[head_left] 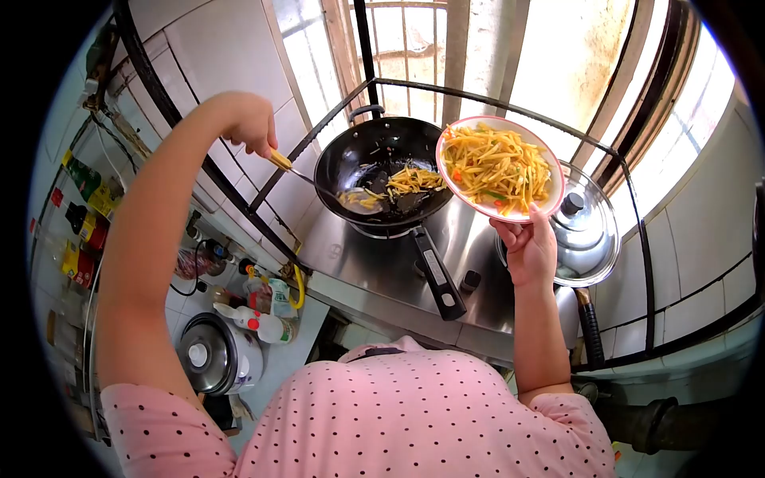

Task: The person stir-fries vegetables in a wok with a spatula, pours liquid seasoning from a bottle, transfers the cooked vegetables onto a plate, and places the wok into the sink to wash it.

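My left hand [247,127] is closed around the yellow handle of a metal spatula [301,174], whose blade rests inside a black wok [351,150] on the stove. Some cooked yellow strips [416,180], which look like shredded potato, lie in the wok near the blade. My right hand [527,245] grips the lower edge of a white plate with a red rim [559,187], thumb on the rim. A heap of the same strips [502,169], with bits of red and green, fills the plate. It is held tilted beside the wok's right edge.
A lidded steel pan [594,231] stands on the right of the steel stove top [358,259]. The wok's handle [440,275] points toward me. A black metal rail [494,101] runs around the stove. A rice cooker [239,354] and several bottles are at left.
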### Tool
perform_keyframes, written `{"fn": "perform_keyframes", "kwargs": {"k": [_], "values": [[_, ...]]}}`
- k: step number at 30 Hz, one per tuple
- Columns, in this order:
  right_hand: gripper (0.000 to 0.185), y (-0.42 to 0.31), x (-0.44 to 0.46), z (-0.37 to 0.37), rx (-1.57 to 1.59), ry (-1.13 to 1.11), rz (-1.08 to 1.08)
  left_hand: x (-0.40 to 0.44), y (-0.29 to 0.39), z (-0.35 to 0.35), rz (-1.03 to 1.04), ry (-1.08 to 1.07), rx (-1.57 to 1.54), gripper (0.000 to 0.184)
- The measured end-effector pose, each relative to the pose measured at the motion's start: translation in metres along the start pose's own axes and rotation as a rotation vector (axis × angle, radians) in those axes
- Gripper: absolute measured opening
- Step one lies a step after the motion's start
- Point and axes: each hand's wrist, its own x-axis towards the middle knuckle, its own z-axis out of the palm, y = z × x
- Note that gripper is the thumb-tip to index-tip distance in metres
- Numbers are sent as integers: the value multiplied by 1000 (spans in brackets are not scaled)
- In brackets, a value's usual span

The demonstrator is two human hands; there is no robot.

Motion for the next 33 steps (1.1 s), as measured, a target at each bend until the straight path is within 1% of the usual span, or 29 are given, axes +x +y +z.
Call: {"fn": "perform_keyframes", "kwargs": {"k": [3,5,7,9,11,12,13,15,17,19,20,21,22,25,26,29,33], "values": [[37,1,0,0,7,2,6,21,-10,43,35,-2,-214,28],[37,0,-1,1,5,-2,13,30,0,76,52,17,-317,32],[37,-1,-2,4,2,6,11,50,4,108,110,19,-422,34],[38,-3,-2,6,-9,3,15,52,15,135,151,56,-479,37],[38,-4,-1,4,-22,-7,31,65,18,179,237,187,-583,39],[38,-4,-1,1,-24,-22,36,59,28,190,268,283,-551,40],[38,-3,-1,2,-26,-4,38,52,37,196,193,297,-566,39],[37,-4,-1,6,-34,29,42,31,57,194,177,358,-557,38],[36,-6,0,5,-60,-23,44,22,59,191,159,401,-492,37],[36,-6,0,0,-78,-54,51,26,63,189,144,418,-463,37],[36,-5,-1,4,-64,6,50,33,68,189,134,410,-472,36],[36,-4,-3,3,-61,1,63,36,70,188,124,409,-483,35],[36,-4,-4,1,-60,-9,70,35,69,188,139,453,-495,34],[36,-7,-5,8,-64,2,65,26,68,189,75,527,-666,34],[36,-6,-5,4,-84,-5,75,32,67,196,101,604,-681,35],[36,-3,-7,5,-112,26,78,42,70,207,107,641,-723,29],[37,1,-7,5,-100,29,104,54,64,225,137,702,-828,35]]}}
